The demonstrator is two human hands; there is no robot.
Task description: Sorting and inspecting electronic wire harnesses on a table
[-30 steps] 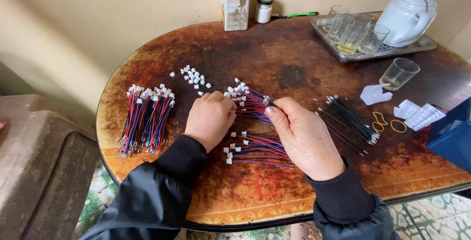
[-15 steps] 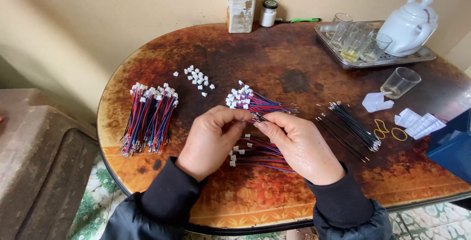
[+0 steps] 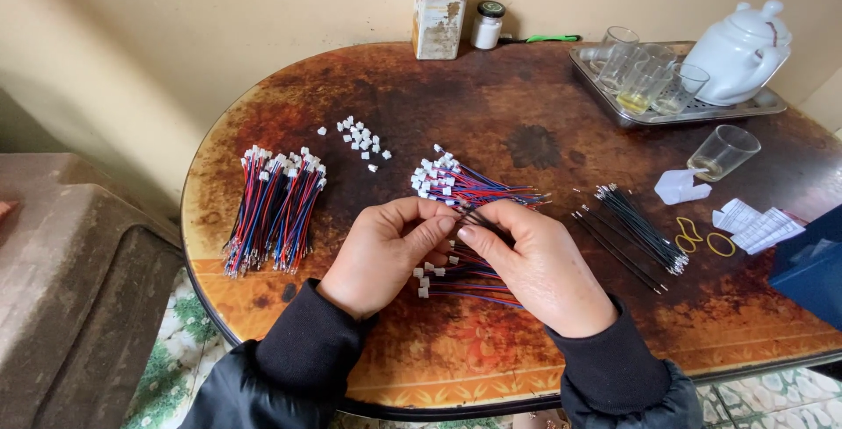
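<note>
My left hand (image 3: 386,249) and my right hand (image 3: 531,262) meet at the table's middle, fingertips pinched together on a thin wire lead (image 3: 469,218). Just beyond them lies a loose bunch of red, blue and black wires with white connectors (image 3: 456,185). Under my hands lies another small group of such wires (image 3: 465,282). A big bundle of finished wires (image 3: 276,210) lies at the left. Several loose white connectors (image 3: 361,140) are scattered behind it. Black wires (image 3: 636,227) lie to the right.
The oval brown table (image 3: 491,104) carries a metal tray (image 3: 614,104) with glasses and a white teapot (image 3: 739,41), a lone glass (image 3: 724,152), a rusty tin (image 3: 439,3), a small jar (image 3: 485,25), rubber bands (image 3: 699,236), paper scraps and a blue box (image 3: 811,262).
Both hands drew back from the wire bunch toward me and came together, fingertips now pinching one wire between them. The camera shifted slightly.
</note>
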